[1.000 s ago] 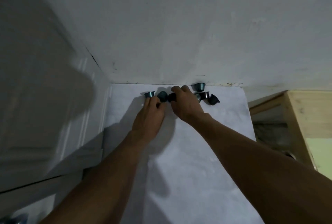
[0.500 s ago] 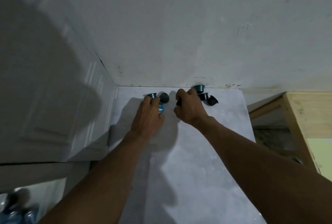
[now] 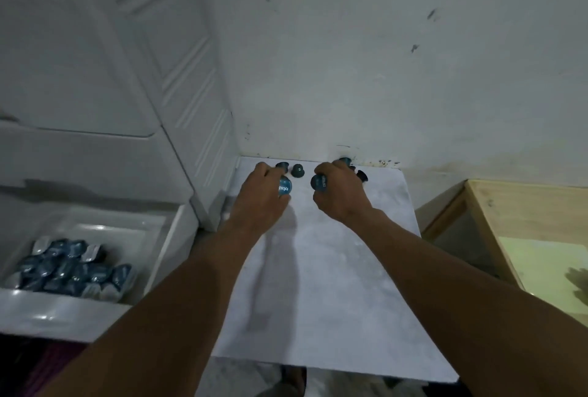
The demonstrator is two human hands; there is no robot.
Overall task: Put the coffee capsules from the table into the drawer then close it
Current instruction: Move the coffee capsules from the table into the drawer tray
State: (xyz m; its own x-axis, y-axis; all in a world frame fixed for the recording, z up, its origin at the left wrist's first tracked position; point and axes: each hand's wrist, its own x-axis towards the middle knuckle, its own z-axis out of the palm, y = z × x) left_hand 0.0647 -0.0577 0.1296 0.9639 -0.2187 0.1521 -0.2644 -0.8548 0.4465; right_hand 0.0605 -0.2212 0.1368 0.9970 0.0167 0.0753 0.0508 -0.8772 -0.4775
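- We are working at the white table (image 3: 334, 295), both hands up near its 12 o'clock edge.
- The open drawer (image 3: 63, 310) is lying at about 8 o'clock from our hands, with a heap of capsules (image 3: 70, 269) inside; our left hand (image 3: 261, 198) is nearer it.
- Our left hand is gripping a blue capsule (image 3: 284, 187) and our right hand (image 3: 342, 198) a second capsule (image 3: 319, 182), fingers curled round each.
- A few loose capsules (image 3: 298, 170) are sitting at 12 o'clock, just beyond our fingertips.
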